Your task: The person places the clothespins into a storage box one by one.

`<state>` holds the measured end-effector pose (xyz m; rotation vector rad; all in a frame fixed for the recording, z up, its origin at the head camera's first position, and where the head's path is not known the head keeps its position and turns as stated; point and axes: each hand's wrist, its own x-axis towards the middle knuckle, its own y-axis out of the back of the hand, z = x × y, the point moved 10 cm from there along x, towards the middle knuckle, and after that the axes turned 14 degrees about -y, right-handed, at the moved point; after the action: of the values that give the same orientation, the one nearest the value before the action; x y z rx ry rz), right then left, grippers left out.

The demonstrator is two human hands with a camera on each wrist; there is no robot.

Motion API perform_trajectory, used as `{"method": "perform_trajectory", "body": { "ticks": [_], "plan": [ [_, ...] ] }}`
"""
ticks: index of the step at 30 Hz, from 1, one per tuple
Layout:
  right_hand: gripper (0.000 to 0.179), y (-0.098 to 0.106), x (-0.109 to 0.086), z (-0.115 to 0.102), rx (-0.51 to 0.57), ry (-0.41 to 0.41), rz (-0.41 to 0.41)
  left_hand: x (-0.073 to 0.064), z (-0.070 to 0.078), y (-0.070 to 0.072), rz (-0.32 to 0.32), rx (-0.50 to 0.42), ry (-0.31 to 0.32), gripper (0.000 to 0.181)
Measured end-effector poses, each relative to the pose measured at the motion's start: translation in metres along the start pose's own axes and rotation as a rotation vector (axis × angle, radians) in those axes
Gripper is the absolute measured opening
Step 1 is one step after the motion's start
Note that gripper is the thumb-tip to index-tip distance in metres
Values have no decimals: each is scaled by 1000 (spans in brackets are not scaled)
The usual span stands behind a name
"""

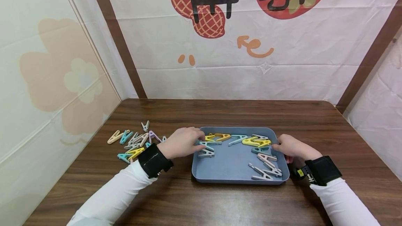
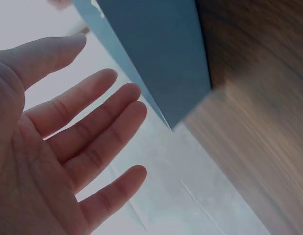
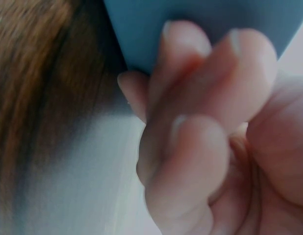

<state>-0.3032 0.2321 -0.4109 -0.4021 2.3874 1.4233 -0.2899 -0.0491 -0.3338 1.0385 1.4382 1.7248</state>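
A grey-blue tray (image 1: pixel 230 166) lies on the wooden table with several plastic clothespins around its inner sides, among them a yellow clothespin (image 1: pixel 250 141) and a grey clothespin (image 1: pixel 261 173). My left hand (image 1: pixel 185 142) hovers at the tray's left edge, near a light-blue clothespin (image 1: pixel 209 143). In the left wrist view its fingers (image 2: pixel 105 139) are spread and loosely bent, with nothing between them and the tray's outer wall (image 2: pixel 156 54) beyond. My right hand (image 1: pixel 295 147) grips the tray's right wall, its thumb at the rim and its curled fingers (image 3: pixel 195 161) against the outside.
Left of the tray, several more clothespins lie in a loose pile on the table (image 1: pixel 230 201), including a cream clothespin (image 1: pixel 115 137), a blue clothespin (image 1: pixel 126 136) and a purple clothespin (image 1: pixel 153 135). White printed cloth (image 1: pixel 220 83) hangs behind the table and at its sides.
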Motion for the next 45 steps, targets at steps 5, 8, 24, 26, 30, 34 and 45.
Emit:
{"method": "perform_trajectory", "body": {
  "ticks": [5, 8, 24, 26, 30, 34, 45],
  "plan": [
    [25, 0, 0, -1, 0, 3, -1, -16, -31, 14, 54, 8, 141, 18],
    [25, 0, 1, 0, -2, -5, -3, -30, -59, 25, 82, 6, 251, 20],
    [23, -1, 5, 4, 0, -13, -5, -135, -212, 31, 168, -35, 864, 48],
    [23, -1, 5, 4, -1, -14, -4, -143, -222, 25, 140, -56, 919, 52],
    [22, -1, 5, 3, -3, -12, -4, -153, -235, 12, 82, -98, 981, 58],
    [22, -1, 4, 3, 0, -10, -7, -158, -244, 3, 76, -117, 1032, 55],
    [23, 0, 3, 4, 7, -21, -9, -153, -247, 0, 58, -49, 1061, 49]
  ]
}}
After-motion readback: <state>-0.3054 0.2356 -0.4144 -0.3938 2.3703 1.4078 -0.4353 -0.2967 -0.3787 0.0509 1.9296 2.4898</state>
